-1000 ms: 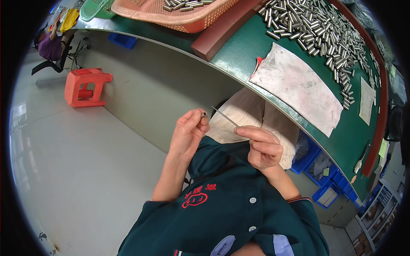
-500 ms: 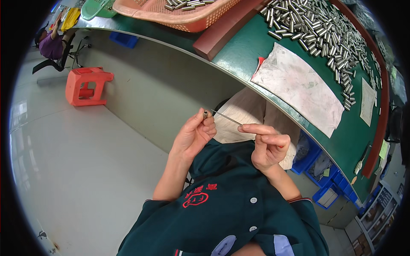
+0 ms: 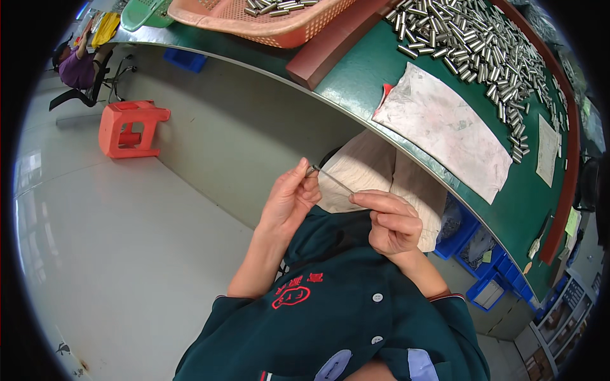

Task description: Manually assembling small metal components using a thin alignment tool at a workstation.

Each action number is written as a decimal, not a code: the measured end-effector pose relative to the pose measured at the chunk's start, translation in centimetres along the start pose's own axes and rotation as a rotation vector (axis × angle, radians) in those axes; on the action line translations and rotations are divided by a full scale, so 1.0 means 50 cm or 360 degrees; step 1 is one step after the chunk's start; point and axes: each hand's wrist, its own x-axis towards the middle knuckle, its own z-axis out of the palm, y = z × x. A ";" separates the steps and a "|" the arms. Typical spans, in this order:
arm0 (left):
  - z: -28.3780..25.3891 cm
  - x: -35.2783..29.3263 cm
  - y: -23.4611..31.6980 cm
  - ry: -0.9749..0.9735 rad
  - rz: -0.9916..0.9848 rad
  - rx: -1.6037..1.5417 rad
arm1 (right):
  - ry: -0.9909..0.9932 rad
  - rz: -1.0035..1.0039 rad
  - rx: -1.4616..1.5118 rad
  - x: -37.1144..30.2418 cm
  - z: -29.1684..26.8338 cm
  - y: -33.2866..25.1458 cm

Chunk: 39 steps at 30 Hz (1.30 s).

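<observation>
Between thumb and fingers, my left hand [image 3: 292,193] pinches a small metal tube [image 3: 311,169]. My right hand [image 3: 393,222] is closed on a thin metal rod [image 3: 337,181], which slants up and left. The rod's far tip meets the tube's end; whether it has entered the bore cannot be made out. Both hands are over my lap, in front of the table edge. Many similar metal tubes [image 3: 470,47] lie heaped on the green table [image 3: 356,70].
A stained white cloth [image 3: 445,130] lies at the table's near edge. Beside a brown wooden bar [image 3: 340,44] stands an orange basket [image 3: 279,32] with more tubes. Blue bins [image 3: 483,279] sit below the table. Left are a red stool [image 3: 130,130] and a seated person [image 3: 77,66].
My right hand has moved slightly left, bringing the rod's tip from just beside the tube to its end. The tube has tilted toward the rod.
</observation>
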 end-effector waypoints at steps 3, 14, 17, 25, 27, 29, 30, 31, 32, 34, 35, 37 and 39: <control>-0.002 0.000 0.007 0.0143 0.0193 0.0205 | 0.0065 -0.0070 -0.0048 0.010 -0.009 -0.009; -0.018 0.020 0.013 -0.0727 0.0254 0.0047 | 0.0415 0.0023 0.0221 0.004 -0.005 -0.013; -0.026 0.025 0.008 -0.0689 0.0233 0.0083 | 0.0431 0.0012 0.0243 0.002 -0.001 -0.013; -0.029 0.027 -0.002 -0.0538 0.0251 0.0178 | 0.0288 0.0053 0.0159 0.001 -0.002 -0.019; -0.031 0.027 -0.005 -0.0539 0.0249 0.0168 | 0.0299 0.0050 0.0184 -0.002 0.000 -0.016; -0.030 0.026 -0.007 -0.0540 0.0245 0.0157 | 0.0310 0.0049 0.0207 -0.004 0.001 -0.015; -0.029 0.024 -0.007 -0.0528 0.0244 0.0172 | 0.0301 0.0052 0.0196 -0.005 0.001 -0.016; -0.027 0.023 -0.007 -0.0517 0.0243 0.0187 | 0.0293 0.0055 0.0184 -0.006 0.001 -0.016; -0.026 0.023 -0.008 -0.0519 0.0241 0.0188 | 0.0294 0.0055 0.0182 -0.005 0.001 -0.016; -0.024 0.021 -0.010 -0.0489 0.0274 0.0216 | 0.0264 0.0044 0.0133 -0.002 0.000 -0.016; -0.024 0.020 -0.009 -0.0489 0.0273 0.0217 | 0.0265 0.0044 0.0133 0.000 0.000 -0.015; -0.024 0.015 -0.008 -0.0377 0.0344 0.0212 | 0.0223 -0.0018 0.0055 0.002 0.000 -0.013; -0.020 0.011 -0.008 -0.0308 0.0372 0.0216 | 0.0171 -0.0054 -0.0048 0.004 -0.005 -0.013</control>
